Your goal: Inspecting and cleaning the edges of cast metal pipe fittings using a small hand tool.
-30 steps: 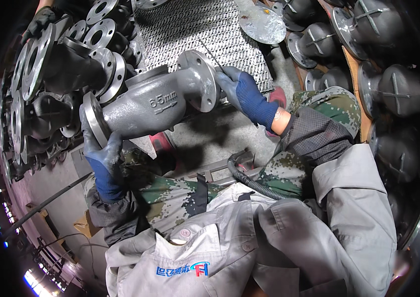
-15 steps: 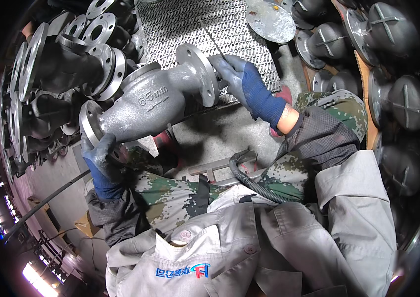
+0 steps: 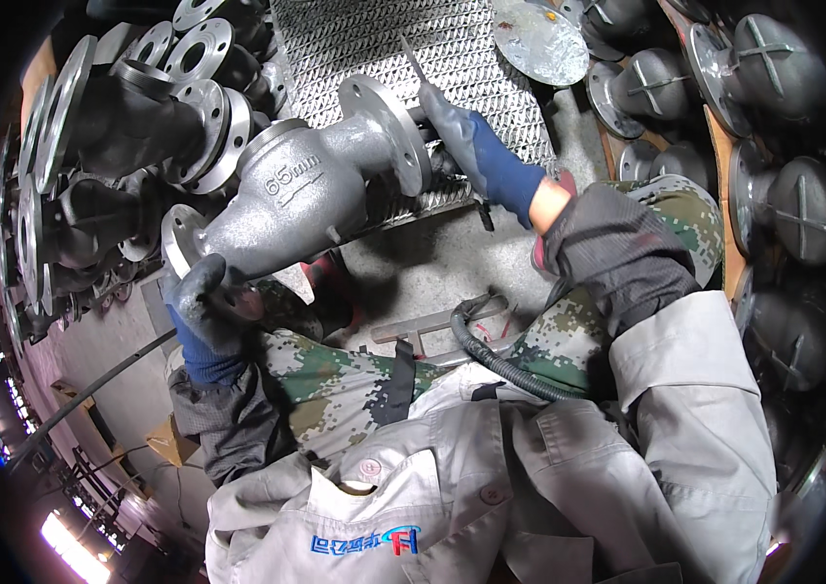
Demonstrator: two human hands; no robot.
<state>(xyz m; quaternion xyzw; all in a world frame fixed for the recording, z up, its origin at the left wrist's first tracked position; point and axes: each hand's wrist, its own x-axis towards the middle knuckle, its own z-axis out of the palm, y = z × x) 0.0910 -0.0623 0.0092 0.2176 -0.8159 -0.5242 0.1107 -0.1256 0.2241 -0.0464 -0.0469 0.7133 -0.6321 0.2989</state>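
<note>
A grey cast valve body (image 3: 301, 195) with a round flange at each end lies tilted before me, raised lettering and an arrow on its side. My left hand (image 3: 203, 297), in a blue and grey glove, is closed round the rim of its lower left flange. Just beyond the upper right flange is my gloved right hand (image 3: 463, 136), its fingers pointing away from me and partly hidden. From it a thin pointed metal tool (image 3: 414, 60) sticks out over the ridged metal plate (image 3: 345, 49); its kind I cannot make out.
Flanged castings (image 3: 130, 127) are piled at the left. More rounded castings (image 3: 807, 209) stand in rows on boards at the right. A round metal disc (image 3: 541, 41) lies at the back. A dark corrugated hose (image 3: 491, 355) curves between my legs, near a metal bar (image 3: 432, 326).
My right hand has left the upper right flange and now has the thin tool, which lay on the ridged plate. The valve body has tilted slightly; my left hand stays on it.
</note>
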